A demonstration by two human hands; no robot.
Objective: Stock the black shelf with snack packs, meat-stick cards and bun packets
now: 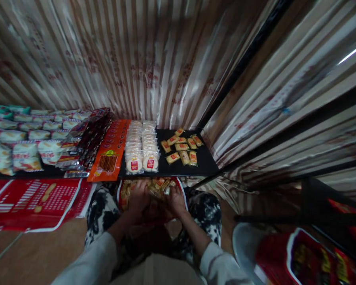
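A red bag with white edging (183,189) lies open between my knees, filled with small wrapped golden snack packets (158,194). My left hand (139,196) reaches into the bag on its left side, among the packets; blur and dim light obscure its fingers. At the bag's right edge is my right hand (177,201), its fingertips beside a shiny packet (167,190); whether it grips that packet is unclear. On the black shelf (206,168) just beyond the bag, several similar wrapped snack bars (181,147) lie in a loose group.
Left of the bars stand rows of white round crackers (142,161), an orange snack pouch (108,158), dark red packets (87,138) and white bags (26,154). A red printed sheet (44,202) hangs below. Black poles (243,65) slant at right, above another red bag (290,253).
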